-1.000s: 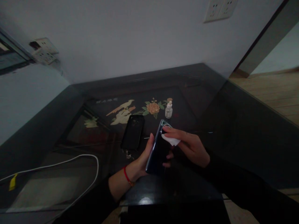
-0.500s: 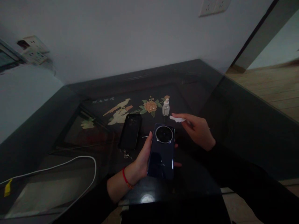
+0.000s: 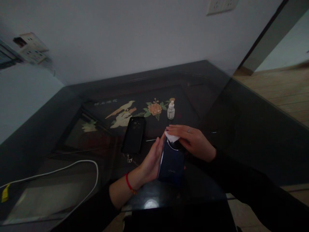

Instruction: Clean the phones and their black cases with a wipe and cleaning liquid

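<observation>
A dark blue smartphone [image 3: 171,166] lies back side up in my left hand [image 3: 151,164], its fingers wrapped round the edges. My right hand [image 3: 193,140] presses a folded white wipe [image 3: 172,137] onto the top of the phone's back, over the round camera ring, which is partly covered. Left of the phone, a black phone case [image 3: 133,135] lies on the dark table, with a small chain charm [image 3: 130,159] at its lower end. Just beyond my right hand stands a small clear bottle [image 3: 171,111] with a white cap.
The glossy dark table [image 3: 231,112] carries a bird and flower picture [image 3: 154,109]. A white cable [image 3: 72,164] with a yellow tag [image 3: 5,193] curves across the left side. Wall sockets [image 3: 33,42] sit at the back left, with another socket plate [image 3: 222,5] at the upper right.
My right hand has moved left and down, bringing the wipe from beside the phone onto its camera area. The phone has shifted slightly right and tilted in my left hand.
</observation>
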### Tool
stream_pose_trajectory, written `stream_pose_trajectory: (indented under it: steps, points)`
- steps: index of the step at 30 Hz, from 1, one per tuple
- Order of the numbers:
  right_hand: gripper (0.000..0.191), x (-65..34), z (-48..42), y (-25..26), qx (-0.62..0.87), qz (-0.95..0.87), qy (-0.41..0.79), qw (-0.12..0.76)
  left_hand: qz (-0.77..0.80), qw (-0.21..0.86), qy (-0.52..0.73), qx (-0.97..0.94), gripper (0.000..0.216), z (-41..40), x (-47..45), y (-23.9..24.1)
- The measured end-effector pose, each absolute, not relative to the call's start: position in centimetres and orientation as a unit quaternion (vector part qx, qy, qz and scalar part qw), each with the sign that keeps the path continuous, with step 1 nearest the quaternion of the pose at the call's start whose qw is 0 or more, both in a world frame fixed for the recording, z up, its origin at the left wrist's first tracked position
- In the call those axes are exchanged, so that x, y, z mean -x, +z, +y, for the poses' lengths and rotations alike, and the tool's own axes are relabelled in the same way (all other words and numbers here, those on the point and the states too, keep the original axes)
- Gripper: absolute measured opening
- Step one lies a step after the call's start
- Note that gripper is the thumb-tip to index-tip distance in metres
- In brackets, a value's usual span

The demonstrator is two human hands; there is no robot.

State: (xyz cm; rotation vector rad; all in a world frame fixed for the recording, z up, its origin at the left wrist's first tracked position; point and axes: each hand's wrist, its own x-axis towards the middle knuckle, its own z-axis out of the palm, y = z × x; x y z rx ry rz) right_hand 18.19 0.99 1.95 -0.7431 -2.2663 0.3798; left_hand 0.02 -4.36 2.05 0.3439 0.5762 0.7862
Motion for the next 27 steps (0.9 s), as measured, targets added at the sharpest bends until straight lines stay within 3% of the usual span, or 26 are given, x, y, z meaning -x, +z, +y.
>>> stream_pose_trajectory:
  steps: [6,14,20,27]
  points:
    - [0.038,-18.9,1.4,2.1,0.333,-0.859,0.064,0.383,0.248,0.871,0.387,-0.173,0.052,-4.4,0.2,2.2]
    - [0.033,-17.2,0.3,2.3,0.263,-0.890,0.055,0.370,0.287,0.851,0.413,-0.152,0.054,-4.4,-0.3,2.3]
    - [0.034,-17.3,0.7,2.2,0.304,-0.866,0.021,0.397,0.263,0.861,0.400,-0.168,0.053,-4.4,-0.3,2.3]
    - [0.033,-16.1,-0.4,2.1,0.188,-0.919,-0.012,0.347,0.304,0.854,0.411,-0.097,0.061,-4.1,-0.5,2.2]
